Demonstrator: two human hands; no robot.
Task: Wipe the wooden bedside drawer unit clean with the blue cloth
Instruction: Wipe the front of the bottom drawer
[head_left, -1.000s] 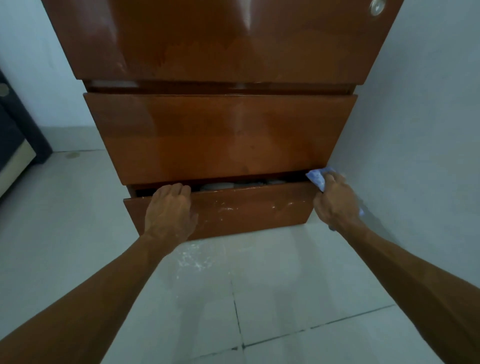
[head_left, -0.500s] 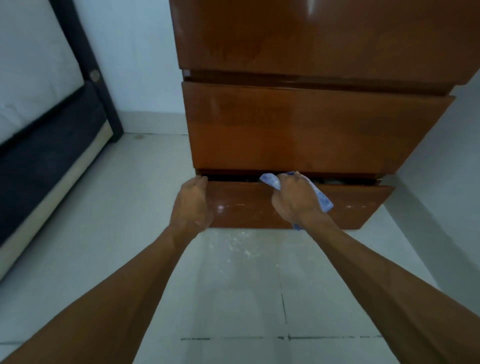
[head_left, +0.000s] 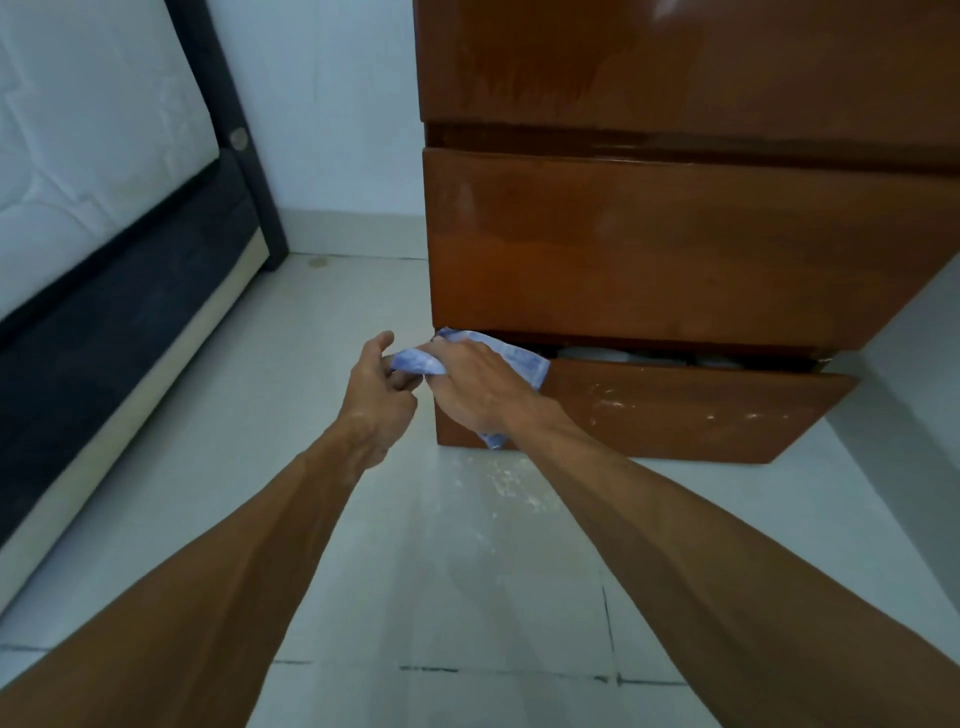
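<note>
The wooden drawer unit (head_left: 675, 249) stands on the tiled floor at the right, its brown fronts glossy. Its bottom drawer (head_left: 691, 410) is pulled out a little and carries white dust specks. My right hand (head_left: 478, 387) grips the blue cloth (head_left: 519, 358) against the left top corner of that drawer front. My left hand (head_left: 382, 395) is just left of the unit's corner, off the wood, and pinches the cloth's left end with curled fingers. Part of the cloth hangs below my right palm.
A bed with a white mattress (head_left: 88, 156) and dark frame (head_left: 130, 322) runs along the left. Pale floor tiles (head_left: 415, 571) lie between bed and unit, with white dust scattered below the drawer. A grey wall (head_left: 924, 364) closes the right side.
My right hand has swept the cloth leftward along the bottom drawer's top edge, from its right end to its left corner. My left hand has left the drawer front and taken the cloth's end.
</note>
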